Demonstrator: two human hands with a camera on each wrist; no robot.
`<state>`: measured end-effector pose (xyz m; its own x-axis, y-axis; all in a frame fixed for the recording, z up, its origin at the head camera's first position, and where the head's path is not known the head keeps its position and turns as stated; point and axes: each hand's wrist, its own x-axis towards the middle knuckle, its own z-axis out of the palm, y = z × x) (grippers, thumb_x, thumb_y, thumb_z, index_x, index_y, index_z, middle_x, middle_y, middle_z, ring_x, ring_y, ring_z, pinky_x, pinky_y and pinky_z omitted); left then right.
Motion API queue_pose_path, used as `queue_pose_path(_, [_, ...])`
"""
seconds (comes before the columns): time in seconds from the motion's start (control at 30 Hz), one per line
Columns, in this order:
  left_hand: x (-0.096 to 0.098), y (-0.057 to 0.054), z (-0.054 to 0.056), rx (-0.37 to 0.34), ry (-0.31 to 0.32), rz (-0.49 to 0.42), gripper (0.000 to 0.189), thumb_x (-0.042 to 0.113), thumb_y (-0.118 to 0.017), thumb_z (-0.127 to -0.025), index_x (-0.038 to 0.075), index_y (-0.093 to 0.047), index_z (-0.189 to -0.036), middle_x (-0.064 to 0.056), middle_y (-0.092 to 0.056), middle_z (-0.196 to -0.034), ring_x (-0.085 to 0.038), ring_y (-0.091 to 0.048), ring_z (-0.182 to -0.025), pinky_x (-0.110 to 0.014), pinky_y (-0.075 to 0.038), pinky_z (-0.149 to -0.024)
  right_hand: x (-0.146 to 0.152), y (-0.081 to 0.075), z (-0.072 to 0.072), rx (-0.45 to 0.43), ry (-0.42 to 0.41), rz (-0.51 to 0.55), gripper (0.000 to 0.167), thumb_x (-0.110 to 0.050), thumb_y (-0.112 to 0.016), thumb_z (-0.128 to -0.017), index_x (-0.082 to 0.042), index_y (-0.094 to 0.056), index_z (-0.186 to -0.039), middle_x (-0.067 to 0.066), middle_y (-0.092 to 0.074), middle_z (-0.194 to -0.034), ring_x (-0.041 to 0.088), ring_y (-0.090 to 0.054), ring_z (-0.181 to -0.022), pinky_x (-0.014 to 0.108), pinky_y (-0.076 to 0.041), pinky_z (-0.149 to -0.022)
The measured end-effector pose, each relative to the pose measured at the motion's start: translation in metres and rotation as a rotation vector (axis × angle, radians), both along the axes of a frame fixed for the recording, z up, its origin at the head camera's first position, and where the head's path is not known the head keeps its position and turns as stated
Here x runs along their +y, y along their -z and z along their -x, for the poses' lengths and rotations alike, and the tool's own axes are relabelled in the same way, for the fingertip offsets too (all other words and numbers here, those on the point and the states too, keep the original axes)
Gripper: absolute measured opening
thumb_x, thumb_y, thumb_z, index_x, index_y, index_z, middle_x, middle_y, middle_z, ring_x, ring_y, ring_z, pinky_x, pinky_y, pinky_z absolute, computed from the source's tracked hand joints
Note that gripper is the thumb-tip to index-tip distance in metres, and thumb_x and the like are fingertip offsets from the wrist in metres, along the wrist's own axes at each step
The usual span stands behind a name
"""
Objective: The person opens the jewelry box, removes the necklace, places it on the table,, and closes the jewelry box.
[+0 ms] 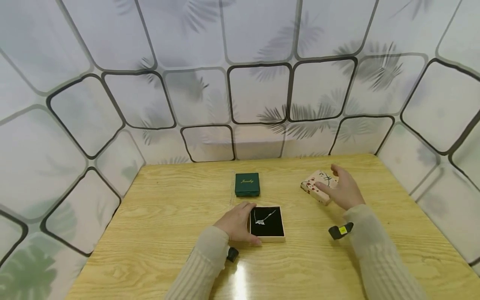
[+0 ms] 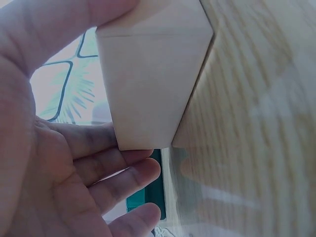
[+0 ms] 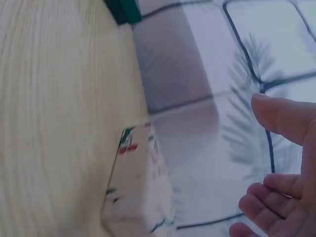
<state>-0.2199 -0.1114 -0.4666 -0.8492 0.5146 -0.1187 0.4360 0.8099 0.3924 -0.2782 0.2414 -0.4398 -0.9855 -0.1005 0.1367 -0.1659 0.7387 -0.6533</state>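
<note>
My left hand grips a pale square jewelry box base from its left side. In the left wrist view the thumb and fingers span opposite ends of its plain pale wall. A silver necklace with a pendant lies on the black insert inside it. To the right, my right hand hovers over a pale box lid printed with red and green flowers. Its fingers are spread and hold nothing; in the right wrist view they are apart from the lid.
A small dark green jewelry box with gold lettering sits behind the open base. Beside its left edge lies a thin pale chain-like strand. Patterned curtain walls surround the back and sides of the wooden table.
</note>
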Motion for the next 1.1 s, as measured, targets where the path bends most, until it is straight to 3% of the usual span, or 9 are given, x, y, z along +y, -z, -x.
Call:
queue_pose_path(0.23, [0.002, -0.003, 0.0, -0.018, 0.002, 0.002, 0.115, 0.062, -0.081, -0.063, 0.008, -0.03, -0.15, -0.007, -0.038, -0.147, -0.024, -0.038, -0.134, -0.038, -0.038, -0.106, -0.027, -0.024, 0.003, 0.053, -0.181, -0.019, 0.064, -0.035, -0.064, -0.093, -0.002, -0.041, -0.143, 0.019, -0.048, -0.138, 0.036, -0.05, -0.117, 0.054, -0.044, -0.093])
queue_pose_path(0.43, [0.002, -0.004, -0.001, -0.02, -0.008, -0.003, 0.114, 0.061, -0.082, -0.063, 0.008, -0.03, -0.15, -0.007, -0.038, -0.147, -0.024, -0.039, -0.134, -0.038, -0.038, -0.105, -0.05, -0.031, 0.006, 0.063, -0.307, -0.074, 0.05, -0.026, -0.067, -0.092, -0.003, -0.053, -0.134, 0.015, -0.058, -0.126, 0.028, -0.059, -0.105, 0.046, -0.05, -0.086])
queue_pose_path(0.83, [0.001, -0.002, -0.001, -0.033, -0.023, -0.012, 0.114, 0.062, -0.082, -0.063, 0.007, -0.031, -0.149, -0.007, -0.038, -0.147, -0.024, -0.039, -0.133, -0.04, -0.038, -0.105, -0.087, -0.019, 0.002, 0.093, -0.525, -0.309, 0.037, -0.03, -0.071, -0.089, -0.008, -0.067, -0.118, 0.007, -0.067, -0.112, 0.017, -0.063, -0.092, 0.038, -0.053, -0.079])
queue_pose_path(1.1, [0.001, -0.003, -0.001, -0.028, -0.024, -0.009, 0.113, 0.062, -0.081, -0.063, 0.007, -0.032, -0.149, -0.007, -0.039, -0.146, -0.023, -0.039, -0.133, -0.04, -0.038, -0.105, -0.108, -0.011, 0.003, 0.17, -0.737, -0.409, 0.023, -0.03, -0.072, -0.087, -0.013, -0.073, -0.103, -0.005, -0.066, -0.1, 0.014, -0.062, -0.086, 0.033, -0.053, -0.074])
